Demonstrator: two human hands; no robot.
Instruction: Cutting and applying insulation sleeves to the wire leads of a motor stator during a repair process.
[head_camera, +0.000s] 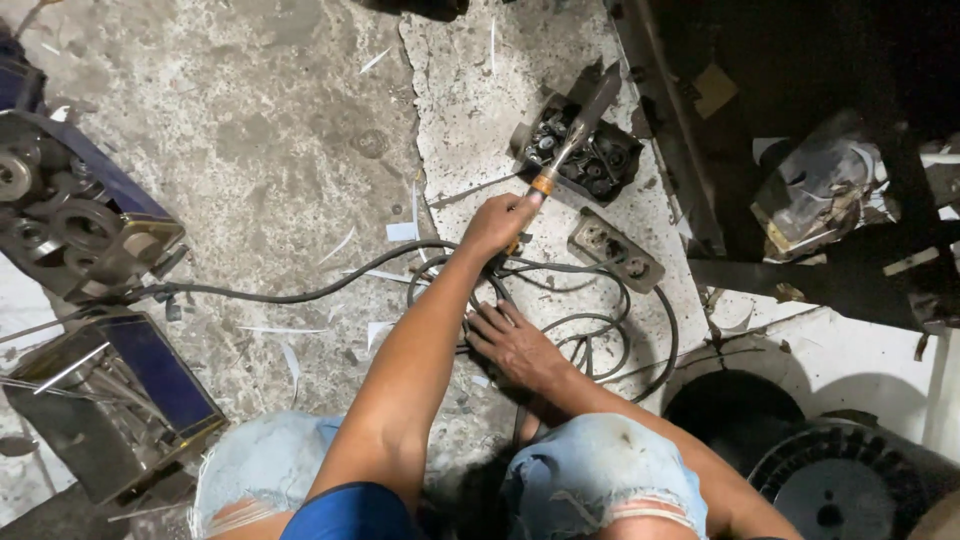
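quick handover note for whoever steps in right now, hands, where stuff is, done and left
Left hand: shut on the handle of a long metal tool, its tip over the small tray of dark metal parts.
Right hand: flat, open, pressing on the coiled black cable on the concrete floor.
Power strip lies just right of the left hand.
Done: tool is at the tray.
Left: nothing has visibly been lifted out of the tray.

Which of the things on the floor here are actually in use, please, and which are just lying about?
In use:
- left hand, gripping the tool
- right hand, resting on the black cable
- tray of small metal parts, under the tool's tip

Lying about:
- power strip
- blue metal machine parts
- paper scraps
- dark round part
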